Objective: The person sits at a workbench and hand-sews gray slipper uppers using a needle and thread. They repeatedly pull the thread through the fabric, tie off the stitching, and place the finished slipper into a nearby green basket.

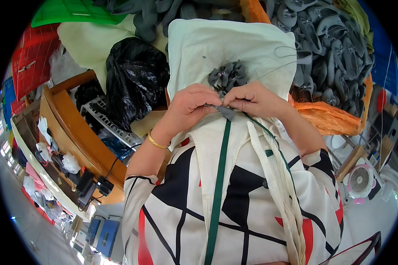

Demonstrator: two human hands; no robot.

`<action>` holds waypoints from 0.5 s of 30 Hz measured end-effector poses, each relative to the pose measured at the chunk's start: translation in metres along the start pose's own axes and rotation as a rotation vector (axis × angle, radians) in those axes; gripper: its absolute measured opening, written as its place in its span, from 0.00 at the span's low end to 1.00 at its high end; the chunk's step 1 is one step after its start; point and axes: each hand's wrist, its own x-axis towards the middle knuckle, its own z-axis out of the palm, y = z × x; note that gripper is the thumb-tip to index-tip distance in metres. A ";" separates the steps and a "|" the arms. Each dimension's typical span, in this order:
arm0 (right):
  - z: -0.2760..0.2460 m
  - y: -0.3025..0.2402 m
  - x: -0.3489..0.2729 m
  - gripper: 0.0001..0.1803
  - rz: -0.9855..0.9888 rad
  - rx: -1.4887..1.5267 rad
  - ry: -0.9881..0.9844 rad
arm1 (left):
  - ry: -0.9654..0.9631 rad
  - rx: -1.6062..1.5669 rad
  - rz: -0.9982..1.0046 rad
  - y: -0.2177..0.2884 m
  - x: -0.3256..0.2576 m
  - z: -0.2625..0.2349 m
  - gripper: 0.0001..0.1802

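"How do the hands stand?"
"The left hand point(192, 105) grips a small grey fabric piece point(227, 114) at the near edge of the white cloth point(190, 53)."
"And the right hand point(251, 99)?"
"Closed in a pinch at the piece's upper edge; I can't tell what is between its fingertips."
"So the piece sits where?"
"Right below both hands' meeting fingertips."
"Farther out?"
"Gathered grey fabric point(230, 75) on the cloth, a black plastic bag point(135, 77) left of it, grey shoe pieces point(334, 57) right of it."

Two hands point(191, 105), one gold bracelet point(156, 142), one fan point(360, 180).
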 end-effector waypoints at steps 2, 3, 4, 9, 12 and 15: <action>0.003 0.002 -0.001 0.05 0.022 0.015 -0.008 | -0.002 -0.020 -0.007 -0.004 -0.002 0.002 0.15; 0.004 0.002 -0.001 0.05 0.023 0.015 -0.006 | -0.001 -0.016 -0.010 -0.005 -0.003 0.003 0.15; 0.005 0.002 -0.001 0.05 0.023 0.015 -0.005 | 0.000 -0.011 -0.013 -0.006 -0.003 0.003 0.14; 0.003 0.001 -0.003 0.05 0.074 0.061 -0.025 | 0.010 -0.061 -0.053 -0.001 -0.002 0.004 0.13; 0.001 0.003 -0.005 0.06 0.089 0.144 -0.060 | 0.000 -0.089 -0.036 -0.001 0.000 0.004 0.12; -0.003 0.011 -0.005 0.07 0.125 0.241 -0.111 | -0.004 -0.113 -0.035 -0.002 -0.001 0.006 0.12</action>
